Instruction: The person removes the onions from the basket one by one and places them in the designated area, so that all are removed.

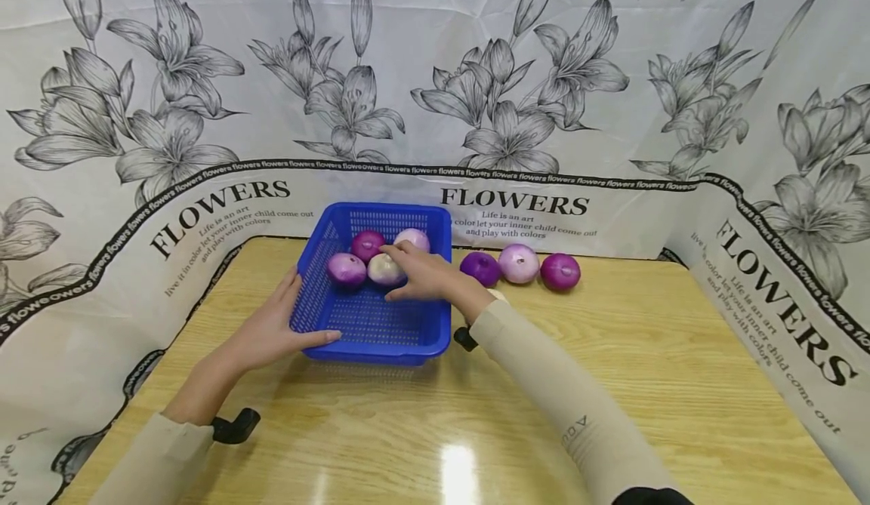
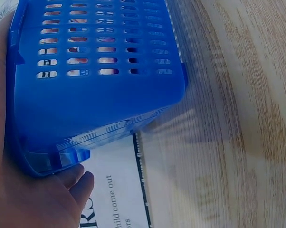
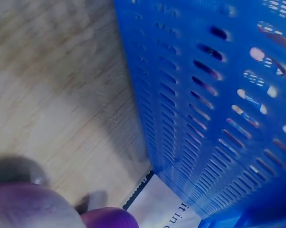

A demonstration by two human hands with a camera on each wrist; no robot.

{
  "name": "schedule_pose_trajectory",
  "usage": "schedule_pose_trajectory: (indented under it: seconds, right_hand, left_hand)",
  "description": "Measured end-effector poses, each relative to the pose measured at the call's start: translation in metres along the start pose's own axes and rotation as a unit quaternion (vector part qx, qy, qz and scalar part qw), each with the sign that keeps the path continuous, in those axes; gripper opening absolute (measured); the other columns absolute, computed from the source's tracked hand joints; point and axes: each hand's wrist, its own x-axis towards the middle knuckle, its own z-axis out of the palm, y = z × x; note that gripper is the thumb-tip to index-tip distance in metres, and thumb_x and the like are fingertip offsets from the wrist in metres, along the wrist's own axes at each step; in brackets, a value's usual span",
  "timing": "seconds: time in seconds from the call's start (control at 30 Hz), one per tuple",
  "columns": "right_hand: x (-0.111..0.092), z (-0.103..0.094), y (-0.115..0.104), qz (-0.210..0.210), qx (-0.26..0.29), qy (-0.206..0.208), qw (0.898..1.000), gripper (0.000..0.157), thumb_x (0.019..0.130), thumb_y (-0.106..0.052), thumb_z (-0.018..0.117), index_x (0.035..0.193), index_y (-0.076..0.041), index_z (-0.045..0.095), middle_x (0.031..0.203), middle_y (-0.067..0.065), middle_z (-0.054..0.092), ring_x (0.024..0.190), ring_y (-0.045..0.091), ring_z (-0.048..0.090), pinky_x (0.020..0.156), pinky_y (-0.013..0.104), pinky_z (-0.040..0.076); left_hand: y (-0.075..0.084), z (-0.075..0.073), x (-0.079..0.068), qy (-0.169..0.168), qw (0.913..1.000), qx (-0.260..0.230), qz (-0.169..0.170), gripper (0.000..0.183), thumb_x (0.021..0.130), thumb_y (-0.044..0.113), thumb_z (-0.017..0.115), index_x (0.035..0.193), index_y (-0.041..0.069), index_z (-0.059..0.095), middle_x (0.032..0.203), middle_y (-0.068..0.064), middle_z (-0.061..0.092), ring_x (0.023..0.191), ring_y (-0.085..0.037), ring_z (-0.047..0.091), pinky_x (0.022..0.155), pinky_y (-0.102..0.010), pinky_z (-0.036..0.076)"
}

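Note:
A blue plastic basket with slotted walls stands on the table and holds purple onions and a white onion. My left hand holds the basket at its near left corner, thumb over the front rim and fingers along the left side. In the left wrist view, fingertips show beside the rim. My right hand reaches over the right rim and grips the white onion, fingers at its top and thumb below. The right wrist view shows only the basket's outer wall and onions outside it, not the hand.
Three purple onions lie in a row right of the basket, near the back wall. A pale onion is mostly hidden behind my right forearm. Flower-printed cloth encloses the wooden table at the back and sides.

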Motion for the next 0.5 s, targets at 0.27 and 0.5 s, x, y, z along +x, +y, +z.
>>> schedule_pose_trajectory:
  seconds: [0.27,0.5]
  right_hand:
    - [0.017,0.002,-0.001,0.030,-0.051,-0.033,0.998,0.100,0.085,-0.048,0.082,0.164,-0.018,0.027,0.160,0.012,0.036,0.134,0.034,0.053,0.107,0.056,0.046]
    - [0.020,0.008,0.000,0.028,-0.071,-0.056,0.996,0.097,0.085,-0.046,0.082,0.162,-0.018,0.031,0.161,0.010,0.038,0.143,0.028,0.045,0.113,0.052,0.042]
  left_hand:
    - [-0.001,-0.002,0.002,0.005,1.0000,0.004,-0.001,0.132,0.080,0.073,0.072,0.162,-0.004,0.002,0.171,-0.018,-0.007,0.154,-0.048,0.008,0.120,-0.067,0.018]
    - [-0.001,0.003,0.002,0.007,1.0000,0.006,-0.002,0.135,0.078,0.076,0.072,0.162,-0.003,0.003,0.171,-0.018,-0.006,0.154,-0.047,0.009,0.120,-0.066,0.019]
